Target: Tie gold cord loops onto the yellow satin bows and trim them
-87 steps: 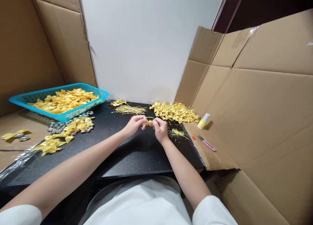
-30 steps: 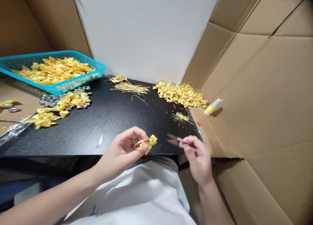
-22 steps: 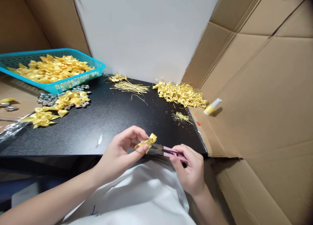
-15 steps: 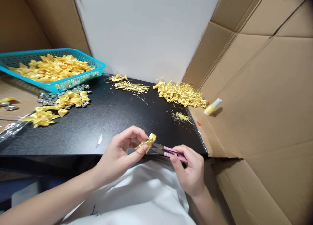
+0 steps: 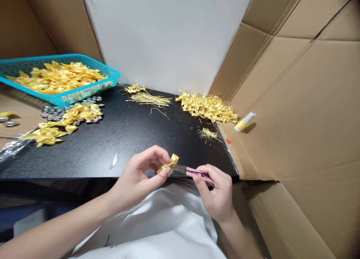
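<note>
The left hand [image 5: 146,169] pinches a yellow bow [image 5: 174,159] over the front edge of the black tabletop [image 5: 90,150]; the right hand [image 5: 218,191] squeezes pink snips [image 5: 194,171], blades seemingly touching the bow. A bow heap [image 5: 208,107] covers the back right corner, below a white wall [image 5: 160,38]. Dark marks [image 5: 108,241] on the shirt [image 5: 160,225] are unreadable.

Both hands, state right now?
Left hand: closed, pinching a small yellow bow.
Right hand: closed, holding pink-handled scissors, blades at the bow.
</note>
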`<state>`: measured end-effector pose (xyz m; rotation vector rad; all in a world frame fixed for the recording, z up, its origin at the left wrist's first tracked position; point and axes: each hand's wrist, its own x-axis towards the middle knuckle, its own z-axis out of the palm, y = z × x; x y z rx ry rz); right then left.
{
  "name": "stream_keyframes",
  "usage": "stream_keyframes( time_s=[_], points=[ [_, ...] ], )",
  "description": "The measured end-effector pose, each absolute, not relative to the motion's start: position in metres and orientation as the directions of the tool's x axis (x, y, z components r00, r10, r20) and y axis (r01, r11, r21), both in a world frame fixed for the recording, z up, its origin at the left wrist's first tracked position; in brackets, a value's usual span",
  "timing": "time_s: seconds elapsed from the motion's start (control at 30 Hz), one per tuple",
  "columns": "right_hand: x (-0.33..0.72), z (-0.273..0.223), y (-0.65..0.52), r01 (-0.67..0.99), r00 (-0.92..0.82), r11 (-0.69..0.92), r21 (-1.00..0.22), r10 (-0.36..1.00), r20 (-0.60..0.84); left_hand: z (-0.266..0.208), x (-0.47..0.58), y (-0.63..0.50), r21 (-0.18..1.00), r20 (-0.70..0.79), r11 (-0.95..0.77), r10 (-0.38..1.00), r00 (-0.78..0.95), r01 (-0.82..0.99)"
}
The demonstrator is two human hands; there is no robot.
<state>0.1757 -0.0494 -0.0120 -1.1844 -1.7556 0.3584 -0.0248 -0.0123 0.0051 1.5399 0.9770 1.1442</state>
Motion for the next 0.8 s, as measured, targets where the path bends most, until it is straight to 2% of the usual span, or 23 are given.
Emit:
stream_keyframes(
  time_s=[0.63,0.8],
  points=[
    [0.1779,-0.0123,-0.0452,0.602,-0.108,0.499,-0.623,0.824,0.556,0.0017,-0.0303,-0.0065,0.954,0.184,-0.253,0.918,0.351,0.162],
    [0.1804,-0.0152,-0.045,0.568,-0.062,0.495,-0.657,0.822,0.566,-0.0023,-0.0307,-0.0024,0.981,0.128,-0.171,0.925,0.357,0.092]
  ],
)
